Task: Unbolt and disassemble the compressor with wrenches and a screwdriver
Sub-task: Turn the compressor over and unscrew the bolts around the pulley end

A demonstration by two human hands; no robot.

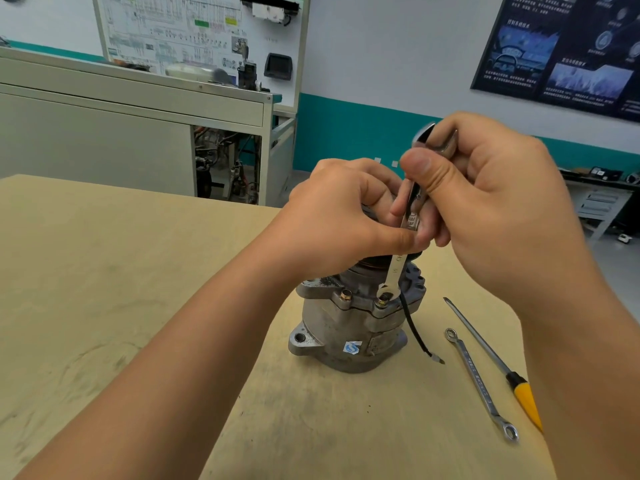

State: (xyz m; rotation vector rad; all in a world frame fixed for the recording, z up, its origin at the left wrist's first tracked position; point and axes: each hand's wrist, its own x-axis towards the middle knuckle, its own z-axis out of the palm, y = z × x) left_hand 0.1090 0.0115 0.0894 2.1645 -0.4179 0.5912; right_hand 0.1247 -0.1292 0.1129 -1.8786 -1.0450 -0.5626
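The compressor (349,327) stands upright on the bench (104,271), my left hand (343,216) curled over its top, my right hand (485,199) gripping an open-end wrench (394,268) seated on a flange bolt (383,301), with a ring spanner (481,382) and a screwdriver (491,358) lying beside it to the right.

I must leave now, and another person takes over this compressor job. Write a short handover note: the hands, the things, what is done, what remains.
Left hand grips the top of the compressor, upright on the table.
Right hand holds the open-end wrench, its open end on the right bolt.
Left bolt is also still in.
Ring wrench and screwdriver lie on the table, right of the compressor.
Done: nothing visibly removed. Left: both bolts, then disassembly.
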